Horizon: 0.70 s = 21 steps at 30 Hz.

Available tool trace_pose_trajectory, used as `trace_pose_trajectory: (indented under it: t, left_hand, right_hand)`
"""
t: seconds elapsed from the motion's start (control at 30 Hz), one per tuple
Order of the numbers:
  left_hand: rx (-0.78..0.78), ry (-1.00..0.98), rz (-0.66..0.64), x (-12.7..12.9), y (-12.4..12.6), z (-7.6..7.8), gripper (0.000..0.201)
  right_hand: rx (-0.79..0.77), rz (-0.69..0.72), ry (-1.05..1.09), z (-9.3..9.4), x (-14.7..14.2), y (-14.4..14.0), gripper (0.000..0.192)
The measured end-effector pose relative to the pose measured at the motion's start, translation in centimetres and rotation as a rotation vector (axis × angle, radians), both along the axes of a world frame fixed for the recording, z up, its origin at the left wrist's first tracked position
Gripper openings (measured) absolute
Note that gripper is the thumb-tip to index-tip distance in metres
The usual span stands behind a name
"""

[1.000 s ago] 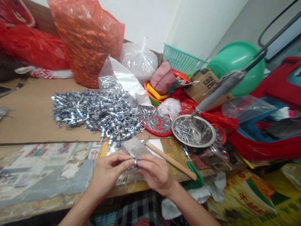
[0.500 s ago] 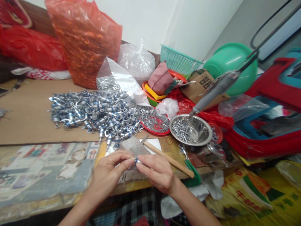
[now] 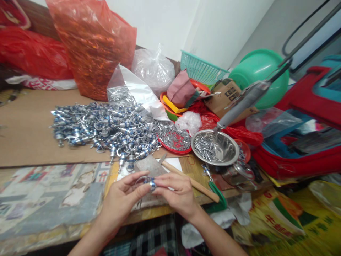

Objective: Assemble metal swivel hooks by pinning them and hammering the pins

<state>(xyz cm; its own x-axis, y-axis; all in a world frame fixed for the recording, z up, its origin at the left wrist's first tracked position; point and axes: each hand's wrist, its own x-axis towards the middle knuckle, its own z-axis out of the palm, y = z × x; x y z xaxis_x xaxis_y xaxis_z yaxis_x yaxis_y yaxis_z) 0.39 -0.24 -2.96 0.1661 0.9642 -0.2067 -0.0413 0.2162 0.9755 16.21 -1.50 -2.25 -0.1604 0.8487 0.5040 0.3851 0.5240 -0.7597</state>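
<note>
Between the two hands, a small blue-and-silver metal piece (image 3: 152,184) has turned and come into fuller view compared with half a second ago, when the fingertips covered most of it. Its thin, curved silver part now shows beside the left fingers. The left hand (image 3: 120,197) pinches the piece between thumb and fingers; the right hand (image 3: 178,193) pinches its other end, fingers close together. Both are held near the front edge of a wooden counter (image 3: 193,168), and the piece is in front of a grey metal slab (image 3: 149,165). Just right of the slab, a tool with a pale wooden handle (image 3: 205,191) lies slanting toward the front.

Beyond the hands, a broad heap of similar blue-and-silver pieces (image 3: 106,124) covers part of a brown cardboard sheet (image 3: 23,138). To its right is a red dish (image 3: 177,151) of small metal parts, then a steel bowl (image 3: 227,151) holding silver pins. Above the bowl hangs a grey-handled tool (image 3: 236,108). Behind the heap stands a large, full orange-red plastic bag (image 3: 93,53), with a clear knotted bag (image 3: 153,69) beside it.
</note>
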Motion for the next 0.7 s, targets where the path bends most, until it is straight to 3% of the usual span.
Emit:
trace_pose_trajectory:
  t: [0.1, 0.17, 0.2, 0.27, 0.37, 0.5, 0.7]
  left_hand:
    - [-0.052, -0.097, 0.023, 0.2, -0.1, -0.8, 0.060]
    - [-0.066, -0.120, 0.018, 0.1, -0.1, -1.1, 0.066]
    - [-0.071, -0.137, 0.008, 0.0, 0.0, -1.1, 0.068]
    - [-0.085, -0.174, -0.017, -0.1, 0.2, -1.1, 0.070]
    - [-0.121, -0.212, -0.047, -0.2, 0.4, -0.8, 0.070]
    - [-0.135, -0.253, -0.111, -0.1, 0.7, -0.5, 0.070]
    - [-0.168, -0.255, -0.121, -0.3, 1.6, -0.8, 0.082]
  right_hand:
    - [-0.156, 0.078, -0.075, 0.5, 0.5, 0.8, 0.010]
    - [-0.212, 0.080, -0.239, 1.0, 1.9, 2.7, 0.011]
    - [-0.217, 0.048, -0.347, 1.2, 2.8, 4.2, 0.012]
    - [-0.168, -0.262, -0.686, 1.3, 5.1, 7.6, 0.021]
    - [-0.217, -0.329, -0.847, 0.5, 8.1, 12.7, 0.028]
    - [-0.274, -0.253, -0.948, -1.1, 9.4, 16.2, 0.033]
    - [-0.254, -0.219, -0.892, -1.8, 9.5, 17.4, 0.034]
